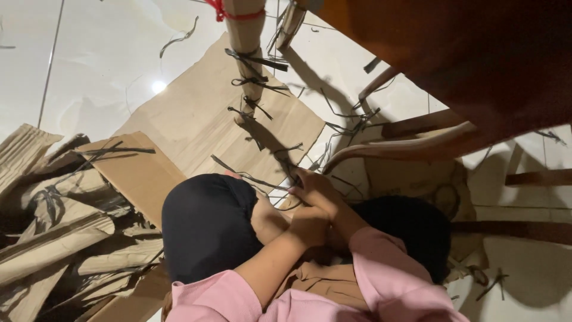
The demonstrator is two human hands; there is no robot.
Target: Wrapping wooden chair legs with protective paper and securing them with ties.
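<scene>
My right hand [314,186] reaches in from the right between my knees, its fingers closed on thin black strips [250,177] that lie over a flat cardboard sheet [196,119]. Just below it my left hand [310,225] is curled against the right wrist; what it holds is hidden. Both arms wear pink sleeves [381,262]. Ahead stands a chair leg wrapped in cardboard [245,42], bound with several black strips and a red tie [221,11] near the top.
A wooden chair [476,65] fills the upper right, its curved rails [411,143] close to my hands. A heap of torn cardboard pieces [59,226] lies at the left. Black strip scraps are scattered over the white tile floor [95,53].
</scene>
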